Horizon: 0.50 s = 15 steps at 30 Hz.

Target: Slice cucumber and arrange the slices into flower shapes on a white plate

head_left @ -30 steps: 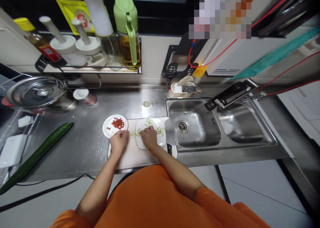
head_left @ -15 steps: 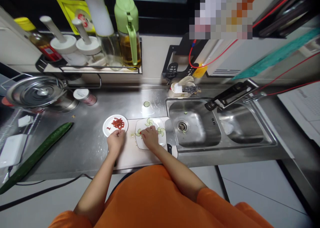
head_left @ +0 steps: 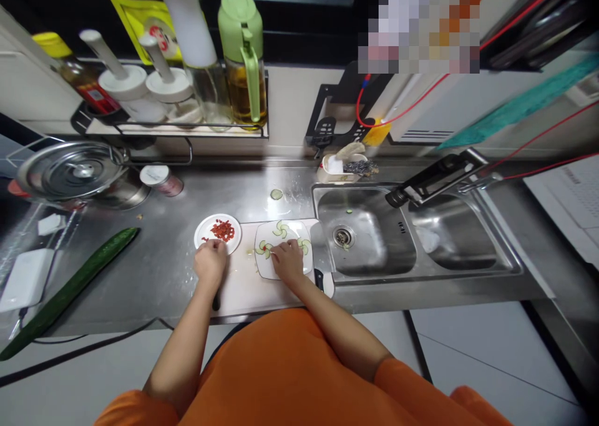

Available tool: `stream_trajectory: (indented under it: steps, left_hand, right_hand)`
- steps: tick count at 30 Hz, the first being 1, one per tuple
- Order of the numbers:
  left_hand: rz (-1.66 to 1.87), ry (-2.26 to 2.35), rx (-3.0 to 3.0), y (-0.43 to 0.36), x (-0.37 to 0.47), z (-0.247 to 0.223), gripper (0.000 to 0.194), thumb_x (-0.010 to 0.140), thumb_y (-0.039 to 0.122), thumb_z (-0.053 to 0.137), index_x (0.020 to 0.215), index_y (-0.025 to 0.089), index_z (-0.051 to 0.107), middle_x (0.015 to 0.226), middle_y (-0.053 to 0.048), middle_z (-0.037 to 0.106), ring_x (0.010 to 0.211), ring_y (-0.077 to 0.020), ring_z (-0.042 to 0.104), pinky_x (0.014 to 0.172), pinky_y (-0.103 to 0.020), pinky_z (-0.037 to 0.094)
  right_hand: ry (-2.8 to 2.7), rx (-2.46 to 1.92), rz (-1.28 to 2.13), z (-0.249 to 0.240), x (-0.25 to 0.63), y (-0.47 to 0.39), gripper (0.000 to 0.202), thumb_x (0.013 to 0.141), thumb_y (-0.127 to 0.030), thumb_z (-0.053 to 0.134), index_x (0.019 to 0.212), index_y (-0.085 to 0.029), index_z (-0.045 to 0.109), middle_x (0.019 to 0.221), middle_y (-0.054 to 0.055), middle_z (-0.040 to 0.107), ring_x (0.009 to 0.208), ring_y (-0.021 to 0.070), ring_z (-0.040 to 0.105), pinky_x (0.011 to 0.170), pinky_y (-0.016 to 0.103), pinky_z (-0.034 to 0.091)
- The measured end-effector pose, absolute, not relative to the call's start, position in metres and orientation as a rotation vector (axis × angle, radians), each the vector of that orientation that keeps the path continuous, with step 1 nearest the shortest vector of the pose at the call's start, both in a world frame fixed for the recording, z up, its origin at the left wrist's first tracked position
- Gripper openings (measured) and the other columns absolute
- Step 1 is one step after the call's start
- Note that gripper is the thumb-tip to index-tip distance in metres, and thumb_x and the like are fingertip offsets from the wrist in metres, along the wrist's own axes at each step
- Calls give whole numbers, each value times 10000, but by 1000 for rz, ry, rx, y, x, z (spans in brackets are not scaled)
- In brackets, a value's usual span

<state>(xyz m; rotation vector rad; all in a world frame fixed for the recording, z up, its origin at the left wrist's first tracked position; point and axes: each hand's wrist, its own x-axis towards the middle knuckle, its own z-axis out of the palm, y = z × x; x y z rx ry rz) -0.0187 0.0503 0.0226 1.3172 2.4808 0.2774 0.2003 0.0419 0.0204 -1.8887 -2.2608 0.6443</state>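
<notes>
Several chopped red pieces (head_left: 223, 230) lie on a small round white plate (head_left: 236, 242). At that plate's near edge is my left hand (head_left: 210, 262), its fingers pressed together over something too small to make out. A square white plate (head_left: 271, 273) rests on the cutting board (head_left: 238, 295) and bears fanned green cucumber slices (head_left: 280, 229). One fan, at the left, has a red piece (head_left: 264, 248) at its middle. My right hand (head_left: 287, 262) is over the right part of the square plate, fingers bent and somewhat apart, with nothing visible in them.
A long cucumber (head_left: 75, 289) lies at the left. Behind it stand a lidded pot (head_left: 79, 173) and a small can (head_left: 161, 181). The double sink (head_left: 374, 226) is at the right, with a cleaver blade (head_left: 322, 245) beside it. Bottles line a rack (head_left: 187, 131) above.
My right hand has drawn back slightly rightward from the left cucumber fan, uncovering the red piece there. My left hand has shifted a little left at the round plate. The view has moved slightly.
</notes>
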Motion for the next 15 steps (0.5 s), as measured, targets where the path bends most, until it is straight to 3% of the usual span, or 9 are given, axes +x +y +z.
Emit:
stream_trajectory:
  steps: [15]
  left_hand:
    - [197, 2456, 1171, 65, -18, 19, 333, 807, 421, 459, 910, 227, 709, 937, -141, 704, 879, -291, 636, 730, -362, 456]
  right_hand:
    - [-2233, -1910, 632, 22, 206, 32, 224, 900, -270, 484, 975, -265, 695, 992, 53, 645, 1059, 250, 386, 765, 349, 287]
